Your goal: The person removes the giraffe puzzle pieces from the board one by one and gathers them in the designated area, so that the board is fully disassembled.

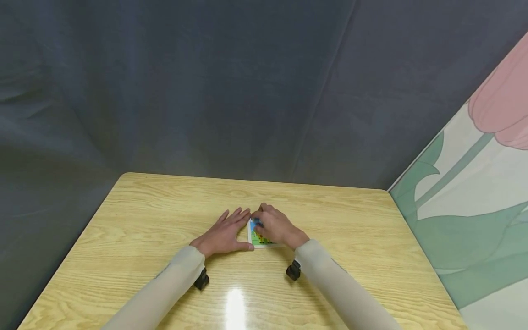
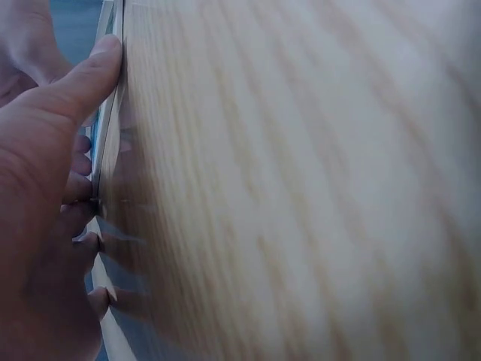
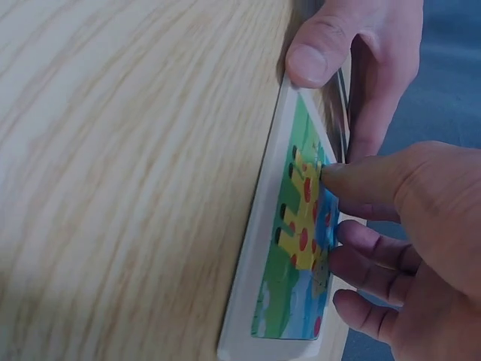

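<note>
Head view: between the hands lies a white-rimmed picture board (image 1: 254,238), its yellow spotted animal's feet toward the sleeves (image 1: 165,289), long axis unclear. Left hand (image 1: 224,234), splayed, touches its edge; right hand (image 1: 278,226) bends over it, grasp untellable.

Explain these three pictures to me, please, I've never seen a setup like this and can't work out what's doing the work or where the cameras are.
There's no machine at work here: a person uses two bare hands. The widest picture comes from a camera worn on the head, looking forward and down at a wooden table. The other two come from wrist cameras, so the table looks tilted in them. On it lies a small white-bordered board with a colourful picture of a yellow, red-spotted animal. The left hand lies spread beside it, thumb at a near corner. The right hand reaches over the picture, fingers bent; I can't tell whether they pinch a loose piece.
</note>
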`<state>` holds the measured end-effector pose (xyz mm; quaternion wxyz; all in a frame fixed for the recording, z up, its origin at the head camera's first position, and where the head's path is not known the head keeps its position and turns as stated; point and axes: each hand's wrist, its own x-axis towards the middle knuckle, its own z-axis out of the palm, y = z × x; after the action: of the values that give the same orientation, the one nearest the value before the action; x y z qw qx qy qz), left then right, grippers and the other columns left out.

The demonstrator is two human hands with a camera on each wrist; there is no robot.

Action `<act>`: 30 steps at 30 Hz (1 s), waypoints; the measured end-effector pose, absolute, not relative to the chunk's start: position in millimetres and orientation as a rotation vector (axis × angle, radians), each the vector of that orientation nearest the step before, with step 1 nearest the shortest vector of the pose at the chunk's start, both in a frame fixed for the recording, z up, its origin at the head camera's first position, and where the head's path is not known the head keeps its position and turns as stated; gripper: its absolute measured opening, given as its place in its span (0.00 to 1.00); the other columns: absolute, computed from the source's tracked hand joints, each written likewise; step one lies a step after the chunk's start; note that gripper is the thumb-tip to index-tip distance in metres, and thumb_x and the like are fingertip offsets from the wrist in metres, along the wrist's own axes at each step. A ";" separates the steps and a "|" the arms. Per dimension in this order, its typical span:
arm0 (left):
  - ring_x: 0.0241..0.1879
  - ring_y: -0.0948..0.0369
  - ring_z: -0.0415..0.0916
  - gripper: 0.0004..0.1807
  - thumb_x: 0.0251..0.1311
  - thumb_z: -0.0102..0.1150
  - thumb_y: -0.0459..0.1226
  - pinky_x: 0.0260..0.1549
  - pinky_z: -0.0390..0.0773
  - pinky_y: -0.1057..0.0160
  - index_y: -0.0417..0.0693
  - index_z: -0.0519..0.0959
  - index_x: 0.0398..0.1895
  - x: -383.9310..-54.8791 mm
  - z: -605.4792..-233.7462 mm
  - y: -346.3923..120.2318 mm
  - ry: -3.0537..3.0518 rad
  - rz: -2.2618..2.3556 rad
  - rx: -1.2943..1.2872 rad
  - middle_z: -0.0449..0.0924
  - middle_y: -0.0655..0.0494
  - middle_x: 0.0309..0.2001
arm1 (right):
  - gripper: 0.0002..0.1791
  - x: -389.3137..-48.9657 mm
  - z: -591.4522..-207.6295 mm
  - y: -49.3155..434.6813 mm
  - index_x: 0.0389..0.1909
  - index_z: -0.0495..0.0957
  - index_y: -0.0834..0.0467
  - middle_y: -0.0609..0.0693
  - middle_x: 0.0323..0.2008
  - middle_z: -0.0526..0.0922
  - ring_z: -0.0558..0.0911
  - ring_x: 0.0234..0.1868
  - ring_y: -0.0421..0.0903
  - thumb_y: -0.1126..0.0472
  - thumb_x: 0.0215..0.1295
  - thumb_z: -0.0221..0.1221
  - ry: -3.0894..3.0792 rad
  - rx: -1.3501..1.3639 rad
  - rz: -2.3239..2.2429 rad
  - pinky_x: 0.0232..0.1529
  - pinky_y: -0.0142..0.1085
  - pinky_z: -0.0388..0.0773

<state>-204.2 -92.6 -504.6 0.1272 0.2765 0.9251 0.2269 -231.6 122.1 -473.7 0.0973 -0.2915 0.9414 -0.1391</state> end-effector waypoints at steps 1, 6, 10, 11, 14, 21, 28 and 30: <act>0.89 0.50 0.38 0.56 0.69 0.62 0.66 0.87 0.37 0.38 0.47 0.51 0.88 -204.1 -505.0 -92.8 2.692 0.664 0.806 0.45 0.54 0.89 | 0.23 -231.3 -472.7 121.1 0.69 0.81 0.57 0.56 0.57 0.79 0.77 0.49 0.46 0.57 0.77 0.64 2.781 -0.861 -0.408 0.54 0.45 0.82; 0.89 0.50 0.38 0.56 0.68 0.62 0.66 0.87 0.37 0.38 0.48 0.50 0.88 -203.7 -505.3 -94.2 2.688 0.674 0.799 0.45 0.53 0.89 | 0.22 -233.4 -470.6 118.6 0.68 0.81 0.58 0.56 0.59 0.78 0.78 0.50 0.46 0.59 0.77 0.64 2.732 -0.840 -0.458 0.56 0.46 0.82; 0.89 0.51 0.37 0.56 0.67 0.63 0.66 0.87 0.37 0.38 0.50 0.51 0.88 -204.7 -505.2 -95.0 2.683 0.679 0.793 0.45 0.55 0.89 | 0.19 -236.5 -468.5 118.6 0.64 0.80 0.61 0.57 0.59 0.76 0.79 0.52 0.48 0.61 0.76 0.64 2.681 -0.809 -0.552 0.60 0.48 0.82; 0.89 0.51 0.37 0.56 0.67 0.62 0.67 0.87 0.37 0.38 0.50 0.51 0.88 -205.1 -505.4 -95.0 2.684 0.676 0.793 0.45 0.55 0.89 | 0.19 -237.4 -468.4 118.8 0.63 0.80 0.61 0.58 0.59 0.76 0.79 0.52 0.49 0.61 0.76 0.65 2.673 -0.802 -0.572 0.62 0.48 0.81; 0.90 0.52 0.37 0.57 0.66 0.62 0.68 0.87 0.37 0.38 0.50 0.51 0.88 -206.5 -506.6 -95.2 2.681 0.674 0.795 0.44 0.55 0.89 | 0.19 -239.1 -467.5 119.6 0.62 0.80 0.62 0.58 0.59 0.75 0.79 0.53 0.49 0.61 0.75 0.65 2.652 -0.781 -0.607 0.64 0.49 0.81; 0.90 0.52 0.36 0.57 0.66 0.63 0.68 0.87 0.36 0.38 0.51 0.52 0.88 -206.4 -504.6 -93.8 2.672 0.674 0.789 0.44 0.56 0.89 | 0.20 -241.1 -467.0 121.7 0.62 0.79 0.62 0.56 0.56 0.77 0.80 0.50 0.47 0.63 0.73 0.67 2.634 -0.777 -0.679 0.59 0.48 0.82; 0.90 0.51 0.36 0.57 0.66 0.64 0.66 0.87 0.36 0.38 0.51 0.51 0.88 -205.6 -503.8 -93.6 2.671 0.682 0.777 0.43 0.57 0.89 | 0.19 -242.9 -471.4 122.9 0.64 0.81 0.61 0.55 0.55 0.79 0.81 0.51 0.48 0.67 0.74 0.65 2.663 -0.804 -0.736 0.59 0.47 0.83; 0.90 0.52 0.36 0.57 0.66 0.64 0.66 0.87 0.36 0.39 0.52 0.50 0.88 -205.2 -503.3 -93.6 2.667 0.687 0.771 0.43 0.56 0.89 | 0.16 -243.5 -471.6 123.3 0.61 0.83 0.60 0.54 0.53 0.80 0.80 0.49 0.47 0.67 0.74 0.64 2.669 -0.801 -0.758 0.57 0.46 0.83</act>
<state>-205.2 -93.6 -503.3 0.1405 0.2668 0.9233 0.2377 -243.5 123.3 -471.6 0.1264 -0.2750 0.9169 -0.2603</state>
